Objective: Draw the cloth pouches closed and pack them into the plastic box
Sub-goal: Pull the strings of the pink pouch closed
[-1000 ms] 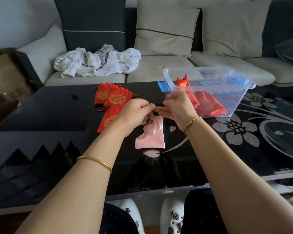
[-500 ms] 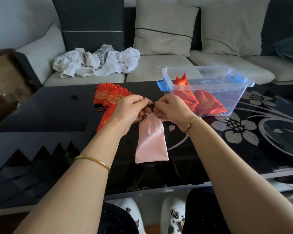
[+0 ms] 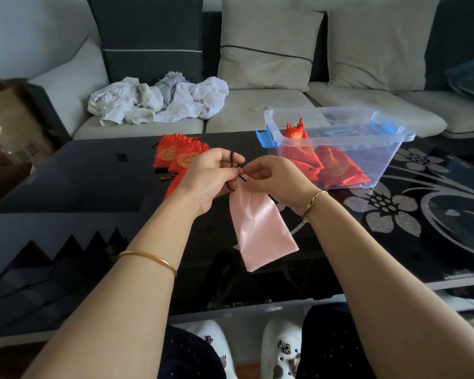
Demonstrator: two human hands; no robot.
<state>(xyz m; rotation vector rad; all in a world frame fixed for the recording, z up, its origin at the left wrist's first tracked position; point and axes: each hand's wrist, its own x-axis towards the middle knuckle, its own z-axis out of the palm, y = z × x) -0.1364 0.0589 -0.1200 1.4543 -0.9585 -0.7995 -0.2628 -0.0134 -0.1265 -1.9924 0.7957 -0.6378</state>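
Both pinching black drawstring [image 3: 232,157]: left hand [image 3: 211,177], right hand [image 3: 277,179] | pink satin pouch [image 3: 260,228] now unfolded, hanging mid-frame | cinching underway

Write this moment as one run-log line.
step: drawing closed | left hand: pinches black cord | right hand: pinches pink pouch mouth | plastic box: holds packed red pouches | table: loose red pouches

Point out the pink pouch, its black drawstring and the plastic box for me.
pink pouch [image 3: 260,228], head view, middle of its hanging satin body.
black drawstring [image 3: 232,158], head view, the upper loop above the pouch mouth.
plastic box [image 3: 375,160], head view, bare clear front wall near its right end.
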